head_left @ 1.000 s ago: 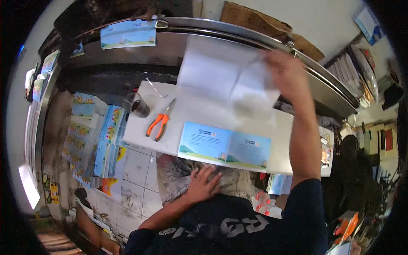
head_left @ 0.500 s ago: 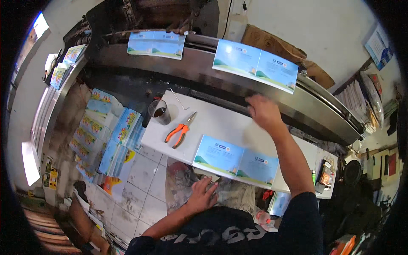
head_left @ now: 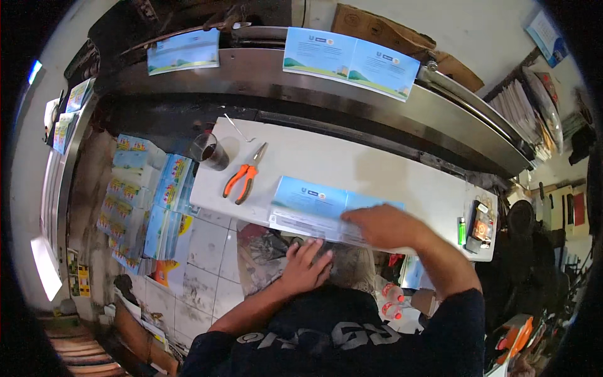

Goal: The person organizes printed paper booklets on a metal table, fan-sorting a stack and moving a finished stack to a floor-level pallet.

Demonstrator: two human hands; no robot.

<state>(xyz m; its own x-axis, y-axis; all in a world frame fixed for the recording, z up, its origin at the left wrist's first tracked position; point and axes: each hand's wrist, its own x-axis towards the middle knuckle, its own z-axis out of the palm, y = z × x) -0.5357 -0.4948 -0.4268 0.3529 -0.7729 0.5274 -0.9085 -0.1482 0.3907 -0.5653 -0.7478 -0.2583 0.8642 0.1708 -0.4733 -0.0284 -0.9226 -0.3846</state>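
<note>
A blue printed sheet (head_left: 312,196) lies at the front edge of the white table. Along its near side runs a pale strip (head_left: 295,223) with fine print; I cannot tell whether it is a folded-up edge or a separate piece. My right hand (head_left: 386,227) comes down on the sheet's right half and covers part of it, fingers held together and closed on the paper. Just below the strip, near the table edge, my left hand (head_left: 306,265) is open with fingers spread, and I see nothing in it. Orange-handled pliers (head_left: 245,174) lie to the left.
A glass of dark liquid (head_left: 210,152) and a thin metal rod (head_left: 237,129) are at the table's left end. A green lighter (head_left: 461,230) and a small box (head_left: 482,226) lie at its right end. Blue sheets (head_left: 352,60) rest on a metal rail behind; stacked prints (head_left: 130,195) stand left.
My right hand has come from the table's far side down onto the sheet. A pale strip now shows along the sheet's near side. The whole view has shifted slightly.
</note>
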